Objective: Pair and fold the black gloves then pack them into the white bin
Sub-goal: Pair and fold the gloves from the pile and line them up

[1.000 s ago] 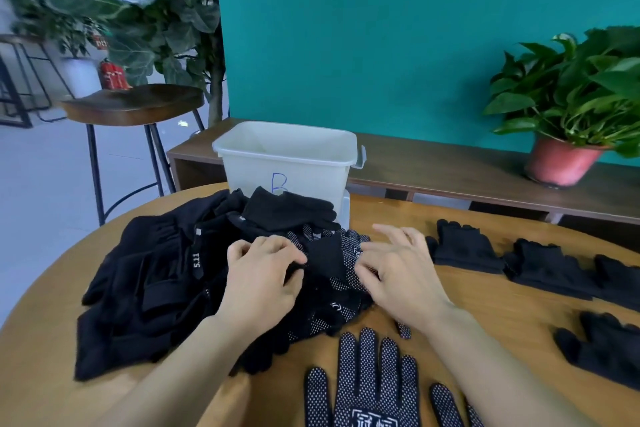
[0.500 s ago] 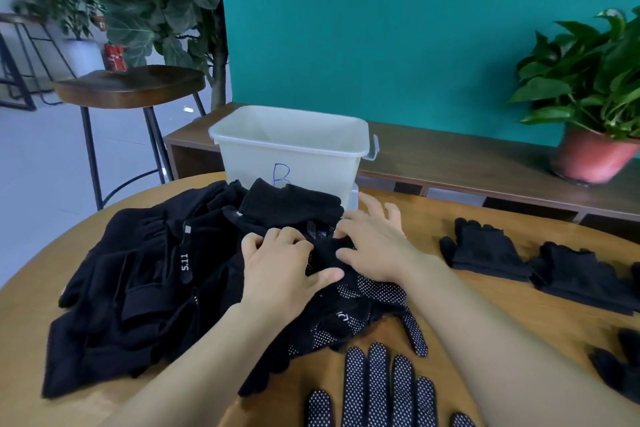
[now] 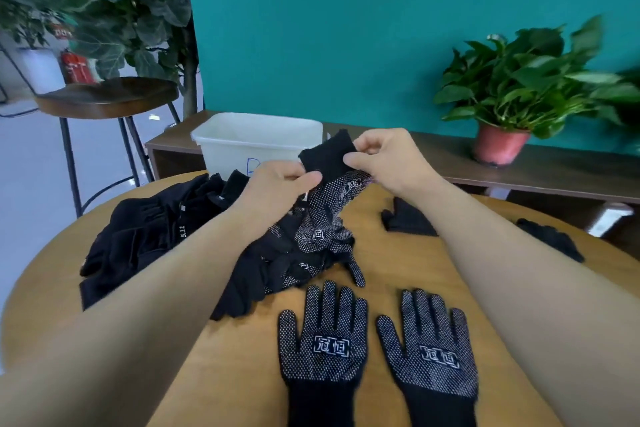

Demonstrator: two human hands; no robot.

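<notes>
Fingers [image 3: 306, 180] of the left hand [image 3: 277, 184] pinched on the lower corner of a knit cuff [image 3: 327, 156], thumb on top; fingers of the right hand [image 3: 384, 163] curled and pinched on the cuff's other edge, both grips closed on cloth. Held up between them above the desk [image 3: 381, 253], one dotted glove [image 3: 332, 204], body and finger ends drooping into the heap below. Soft, light and floppy by the look of it; no stiffness to lean on, so likely to sag and twist wherever unsupported. Rubbery dots on the palm side probably grippy, apt to cling to neighbouring knit in the pile [image 3: 149, 232] and drag it along. Best taken at the cuff, as now, or flat across the palm for folding; lift clear before shaking straight. Near the front edge, two dotted gloves [image 3: 323, 340] laid flat side by side, dots up, not yet stacked. Off to the right, plain black gloves [image 3: 408, 220] lying apart. White bin [image 3: 256, 140] at the far side, just behind the pile; contents not visible from here.
</notes>
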